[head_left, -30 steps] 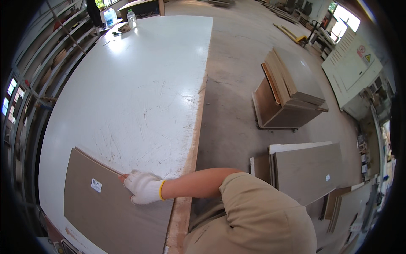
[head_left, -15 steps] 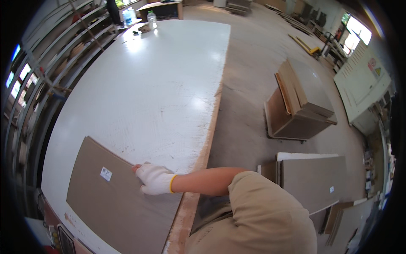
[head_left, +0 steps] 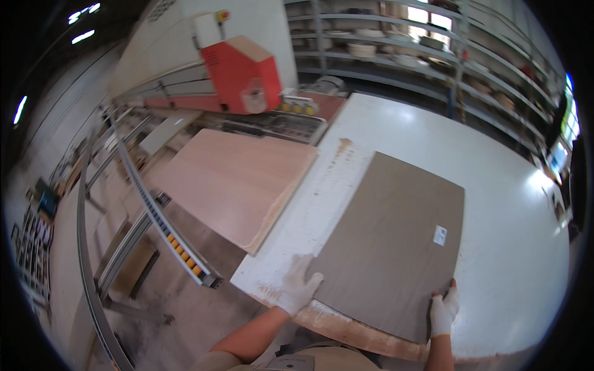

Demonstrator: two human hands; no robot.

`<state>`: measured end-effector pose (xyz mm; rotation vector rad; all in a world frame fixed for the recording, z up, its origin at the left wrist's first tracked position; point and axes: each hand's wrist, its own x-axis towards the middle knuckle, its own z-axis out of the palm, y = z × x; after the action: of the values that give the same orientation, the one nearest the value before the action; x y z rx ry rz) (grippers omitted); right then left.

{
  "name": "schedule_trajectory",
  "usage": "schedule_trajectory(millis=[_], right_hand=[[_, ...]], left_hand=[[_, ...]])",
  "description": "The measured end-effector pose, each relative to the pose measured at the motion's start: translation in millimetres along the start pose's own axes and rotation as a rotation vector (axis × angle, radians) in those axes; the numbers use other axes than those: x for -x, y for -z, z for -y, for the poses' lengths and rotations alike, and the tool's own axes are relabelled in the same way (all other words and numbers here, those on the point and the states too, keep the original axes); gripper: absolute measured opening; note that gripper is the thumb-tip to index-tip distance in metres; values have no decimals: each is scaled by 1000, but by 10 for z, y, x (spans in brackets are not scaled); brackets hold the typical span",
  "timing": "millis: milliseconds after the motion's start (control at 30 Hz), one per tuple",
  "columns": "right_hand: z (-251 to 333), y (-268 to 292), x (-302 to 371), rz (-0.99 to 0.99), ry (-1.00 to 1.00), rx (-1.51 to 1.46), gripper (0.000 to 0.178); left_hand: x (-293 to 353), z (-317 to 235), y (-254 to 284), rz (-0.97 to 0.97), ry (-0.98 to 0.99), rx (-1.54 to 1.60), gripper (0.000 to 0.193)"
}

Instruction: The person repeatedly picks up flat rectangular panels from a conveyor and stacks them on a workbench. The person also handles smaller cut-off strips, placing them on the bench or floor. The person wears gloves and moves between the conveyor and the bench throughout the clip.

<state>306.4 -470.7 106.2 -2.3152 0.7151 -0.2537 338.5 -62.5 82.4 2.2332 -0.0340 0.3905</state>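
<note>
A flat brown-grey panel (head_left: 390, 247) with a small white label (head_left: 440, 235) lies on the white-topped table (head_left: 495, 272), close to its front edge. My left hand (head_left: 299, 285), in a white glove, is at the panel's near left corner. Its fingers are stretched out and its thumb touches the panel's edge. Also gloved, my right hand (head_left: 444, 312) grips the panel's right edge near its front corner, with bare fingertips showing. Part of its fingers is hidden.
Left of the table, a pinkish board (head_left: 241, 182) lies by a machine with a red housing (head_left: 244, 74). A roller rail (head_left: 154, 210) with orange rollers runs along the left. Metal shelves (head_left: 383, 43) holding several items line the back.
My view has swung left toward the machine and shelves. My left hand has come into view at the panel's left corner. My right hand is now at its right edge.
</note>
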Motion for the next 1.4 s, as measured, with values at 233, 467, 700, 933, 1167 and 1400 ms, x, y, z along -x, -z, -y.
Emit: schedule_trajectory(millis=[233,467,700,933,1167,1400], right_hand=[[-355,-52,-442,88,10,-128,68],[154,145,-231,94,60,-89,52],[-76,51,-437,157,-85,-516,44],[-25,24,-291,124,-22,-565,47],[148,52,-183,123,-44,-506,53],[379,224,-66,181,-155,-495,50]], left_hand=[[-92,-95,42,224,83,201,56],[-156,19,-104,245,87,150,61],[-140,160,-160,248,122,178,63],[-128,272,-234,229,99,155,63],[-148,80,-99,262,117,197,65],[-91,136,-233,175,111,113,65]])
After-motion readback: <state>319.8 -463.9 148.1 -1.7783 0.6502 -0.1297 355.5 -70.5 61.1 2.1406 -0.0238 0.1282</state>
